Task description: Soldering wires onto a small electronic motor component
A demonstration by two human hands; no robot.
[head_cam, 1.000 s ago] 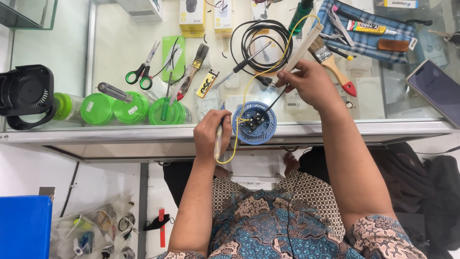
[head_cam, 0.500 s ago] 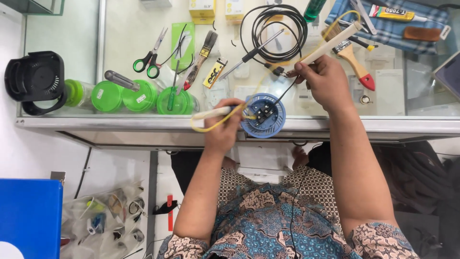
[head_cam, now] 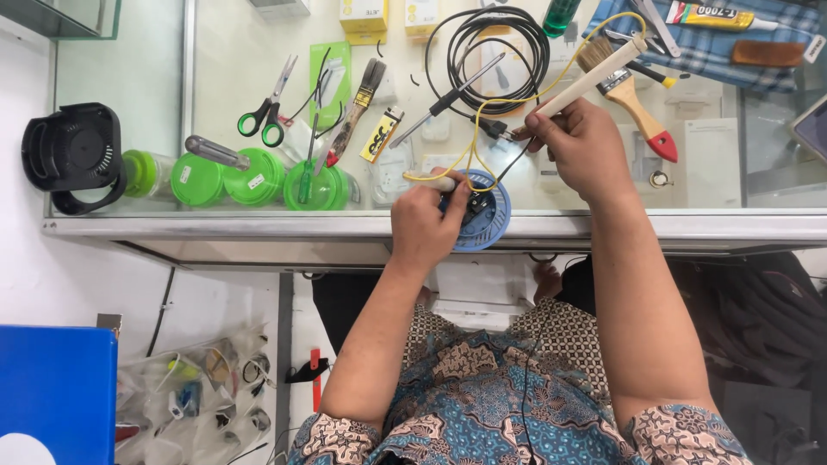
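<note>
Since the earlier frame, the right hand [head_cam: 581,146] had lifted away from the round blue part [head_cam: 487,211] and now stood above and to the right of it, and the left hand [head_cam: 428,220] had shifted onto the part's left edge.

The right hand was closed around a pale stick-like tool [head_cam: 594,77], which slanted up and away from the knuckles. A yellow wire [head_cam: 517,99] ran from the far end of that tool in a loop down to the left hand. A thin dark lead [head_cam: 514,162] hung between the right hand and the blue part.

The left hand was curled shut, with its fingers pressing on the blue part and pinching a short pale piece [head_cam: 442,182] at the yellow wire's end. The blue part lay on the near edge of the glass surface [head_cam: 732,172], partly under the left hand.

Beyond the right hand lay a wooden brush with a red handle tip [head_cam: 633,103]. Beyond the left hand lay a coil of black cable [head_cam: 487,43]. To the left of the left hand stood green lids [head_cam: 254,176], and farther away lay scissors with green handles [head_cam: 267,116].
</note>
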